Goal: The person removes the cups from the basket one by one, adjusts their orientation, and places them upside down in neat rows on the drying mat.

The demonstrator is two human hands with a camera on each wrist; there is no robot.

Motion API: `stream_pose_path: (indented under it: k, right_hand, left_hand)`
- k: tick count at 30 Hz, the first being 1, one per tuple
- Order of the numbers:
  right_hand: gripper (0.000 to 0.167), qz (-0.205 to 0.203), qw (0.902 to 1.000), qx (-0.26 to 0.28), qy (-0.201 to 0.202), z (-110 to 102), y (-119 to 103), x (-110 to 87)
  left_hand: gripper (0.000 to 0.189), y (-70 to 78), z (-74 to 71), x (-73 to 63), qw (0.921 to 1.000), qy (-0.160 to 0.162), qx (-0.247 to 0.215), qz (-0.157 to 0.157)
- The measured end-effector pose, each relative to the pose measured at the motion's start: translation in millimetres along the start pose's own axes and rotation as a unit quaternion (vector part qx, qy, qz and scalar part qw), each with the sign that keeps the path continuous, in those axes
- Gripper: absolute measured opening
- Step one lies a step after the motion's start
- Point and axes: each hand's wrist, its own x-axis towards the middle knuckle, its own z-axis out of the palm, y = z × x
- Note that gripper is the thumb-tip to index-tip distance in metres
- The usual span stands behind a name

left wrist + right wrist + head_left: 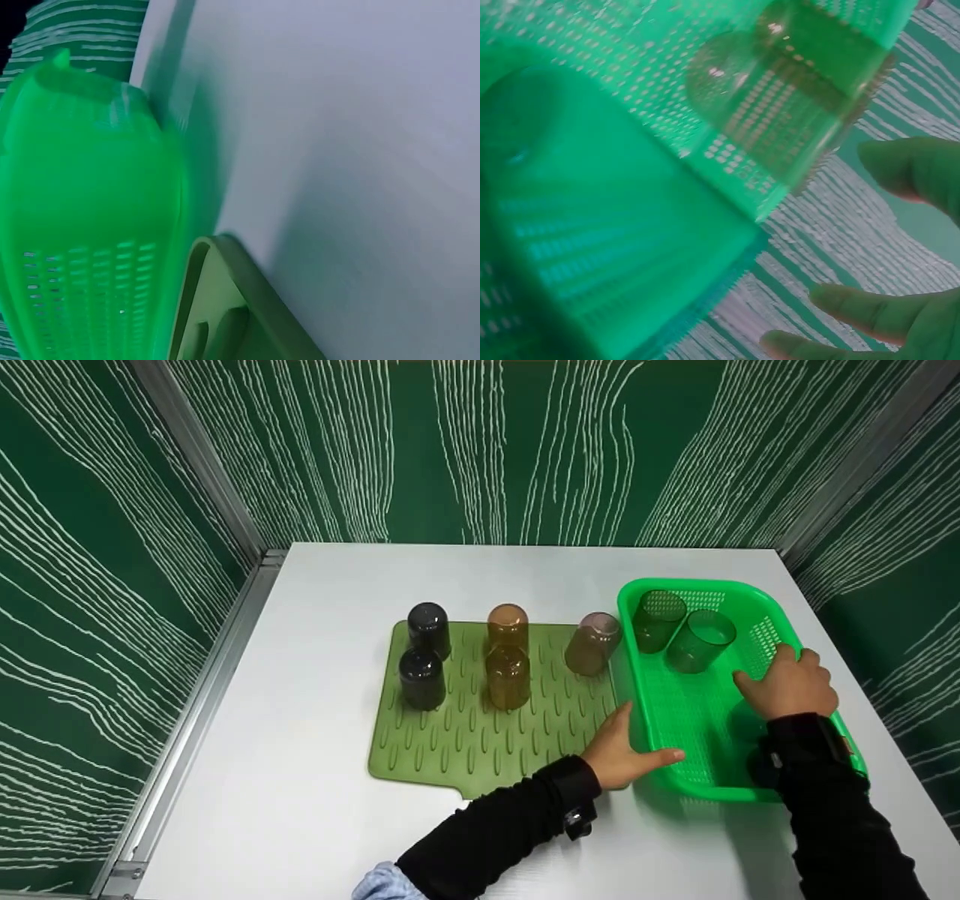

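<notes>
My left hand [626,754] is at the left side of a green plastic basket [634,660], its thumb over the rim and its fingers extended along the outside. My right hand [796,684] is over the basket's right rim, fingers spread; the right wrist view shows those fingers [870,311] straight, with nothing between them. At the basket's far end are two tinted drinking glasses [701,641], side by side. A large rounded translucent green shape [607,210] fills the lower left of the right wrist view. The left wrist view shows only the basket's outer wall [90,202], without the hand.
Left of the basket lies a green ridged draining mat [465,742]. On it, upside down, stand two dark grey glasses [422,679], two amber glasses [508,679] and one pinkish glass [592,645], close to the basket. The white table [300,697] has green walls behind and beside it.
</notes>
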Motion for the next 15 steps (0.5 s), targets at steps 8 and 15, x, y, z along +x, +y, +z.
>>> stream_pose_path:
  k: [8, 15]
  right_hand:
    - [0.066, 0.008, 0.9995, 0.007, -0.030, 1.9, 13.9, 3.1]
    - [0.041, -0.005, 0.9974, -0.023, -0.067, -0.4, 17.5, 7.1]
  left_hand:
    - [0.096, -0.2, 6.2, 3.7, 1.0000, -0.001, -0.002, -0.003]
    - [0.090, -2.0, 9.7, 5.0, 0.9997, -0.018, 0.011, -0.009]
